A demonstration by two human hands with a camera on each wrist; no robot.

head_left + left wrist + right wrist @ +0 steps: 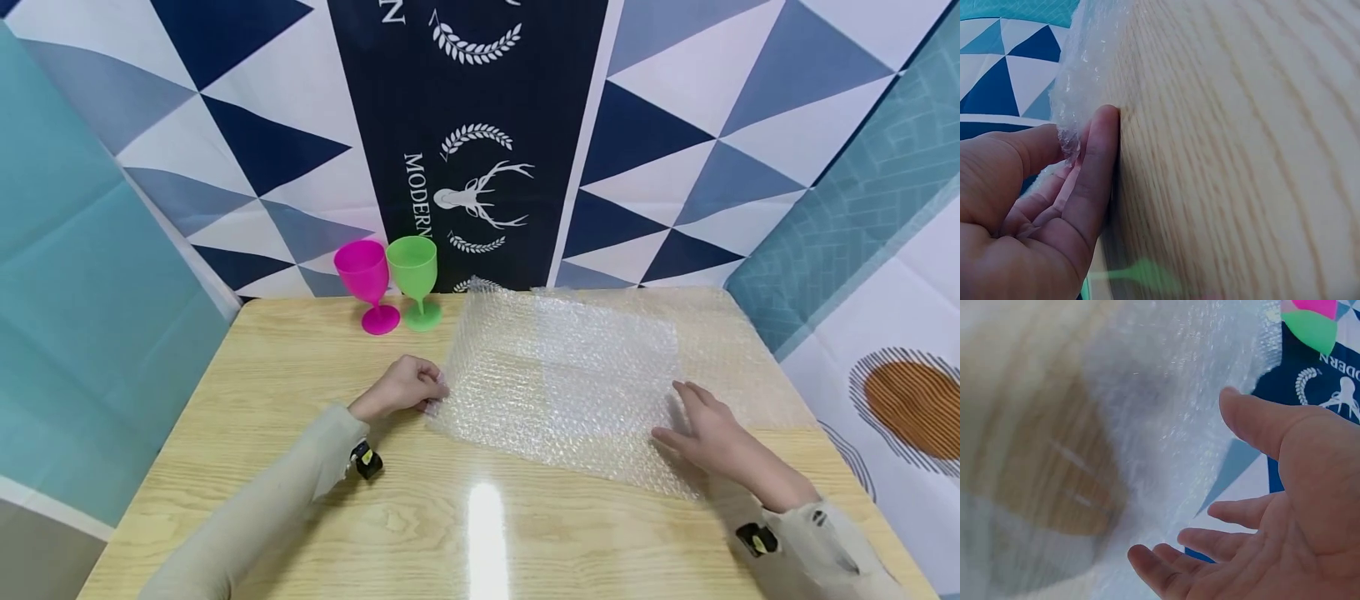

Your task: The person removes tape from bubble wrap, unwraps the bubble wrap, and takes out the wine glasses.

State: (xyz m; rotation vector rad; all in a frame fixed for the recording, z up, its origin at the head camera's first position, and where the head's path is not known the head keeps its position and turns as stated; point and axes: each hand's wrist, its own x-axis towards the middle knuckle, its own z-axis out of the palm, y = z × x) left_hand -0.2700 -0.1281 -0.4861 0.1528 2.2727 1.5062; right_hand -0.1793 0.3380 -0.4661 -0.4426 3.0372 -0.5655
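Note:
A clear sheet of bubble wrap (pixel 570 375) lies across the back right of the table, its left part folded over in a double layer. My left hand (pixel 405 385) pinches the left edge of the wrap between thumb and fingers, as the left wrist view shows with the bubble wrap (pixel 1091 62) at the fingertips. Over the right part of the sheet, my right hand (pixel 708 433) is spread with fingers extended. In the right wrist view that hand (pixel 1272 506) has thumb and fingers apart and holds nothing.
A pink goblet (pixel 363 271) and a green goblet (pixel 414 267) stand side by side at the table's back edge, left of the wrap. The wooden table (pixel 375 533) meets patterned cloth walls (pixel 465 108) behind and at both sides.

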